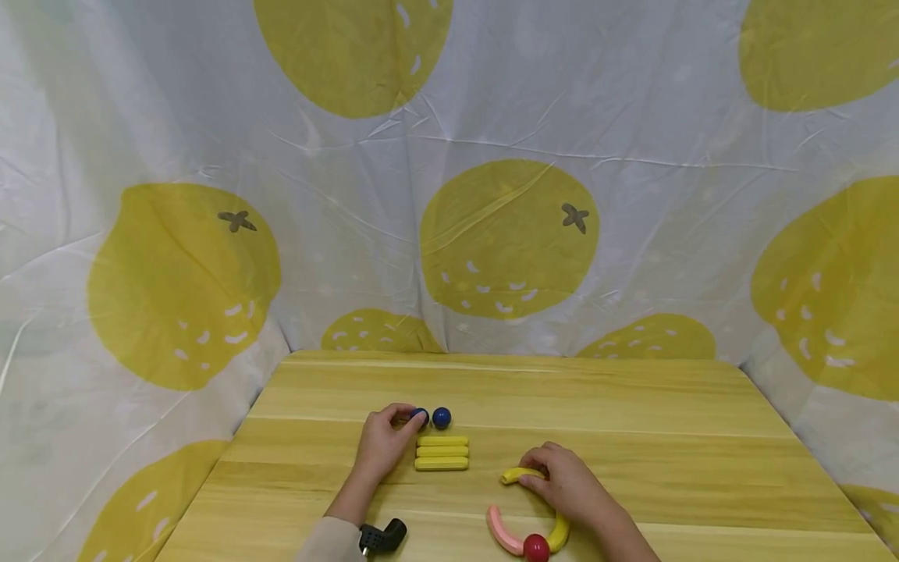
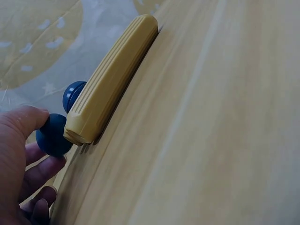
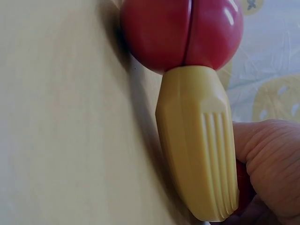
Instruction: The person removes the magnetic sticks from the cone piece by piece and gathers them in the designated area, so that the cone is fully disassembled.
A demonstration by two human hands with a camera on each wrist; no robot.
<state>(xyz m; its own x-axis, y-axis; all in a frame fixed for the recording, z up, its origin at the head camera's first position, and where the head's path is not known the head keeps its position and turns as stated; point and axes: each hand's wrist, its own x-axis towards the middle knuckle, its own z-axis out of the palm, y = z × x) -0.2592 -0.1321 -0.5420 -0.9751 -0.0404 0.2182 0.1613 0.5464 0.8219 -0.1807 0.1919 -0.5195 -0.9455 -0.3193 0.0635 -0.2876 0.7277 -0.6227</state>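
Observation:
My left hand pinches a dark blue ball between thumb and fingers, at the left end of the yellow sticks. A second blue ball sits just right of it. Three straight yellow sticks lie side by side in front of the balls. With thumb and fingers, my right hand grips a curved yellow rod. Below that hand, another curved yellow rod joins a red ball, and a curved pink rod meets that ball's other side. A red part shows beside the right thumb, mostly hidden.
The pieces lie on a wood-grain table. A black device is at the left wrist, over the table's near side. Behind the table hangs a white cloth printed with yellow fruit.

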